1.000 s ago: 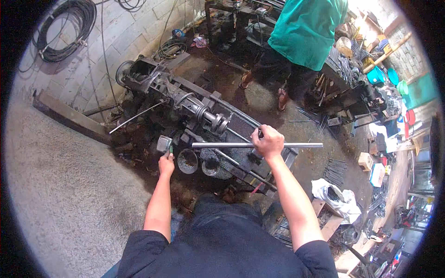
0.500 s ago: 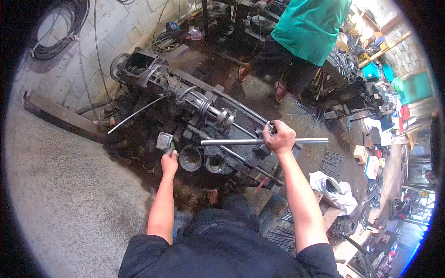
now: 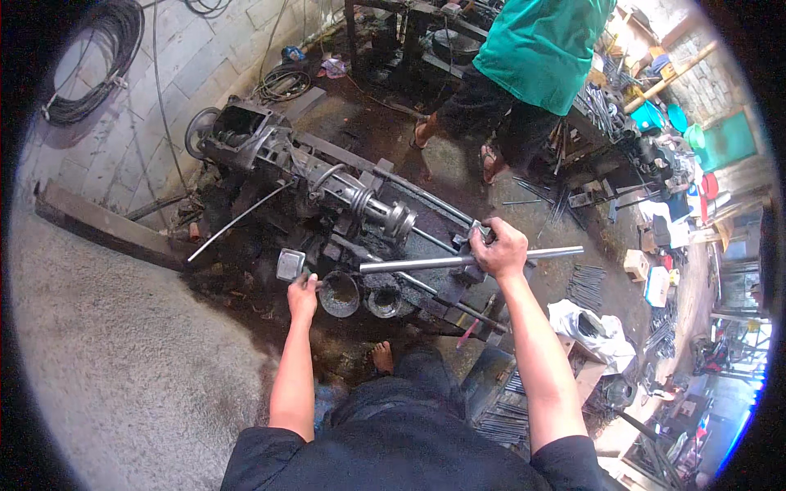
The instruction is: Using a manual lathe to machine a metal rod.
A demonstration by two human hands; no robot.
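Observation:
My right hand (image 3: 501,250) is closed around the middle of a long, bright steel rod (image 3: 413,265), which crosses over the rails of a greasy lathe-like machine (image 3: 348,190). A dark metal block (image 3: 477,231) of the machine lies close by the fingers. My left hand (image 3: 303,296) is closed at the lower edge of a small grey box-shaped piece (image 3: 291,264); what its fingers grip there is hidden. Two round metal bowls, one larger (image 3: 339,295) and one smaller (image 3: 384,301), stand just right of the left hand, below the machine.
A thin rod (image 3: 237,222) juts from the machine toward the left. A long metal beam (image 3: 102,229) lies by the wall. Ahead stands another person in a green shirt (image 3: 544,53). Bundled rods (image 3: 586,286) and a white sack (image 3: 594,331) lie at right.
The rod has tilted, its left end lower in view. Both hands stay in nearly the same places, and the view has shifted slightly.

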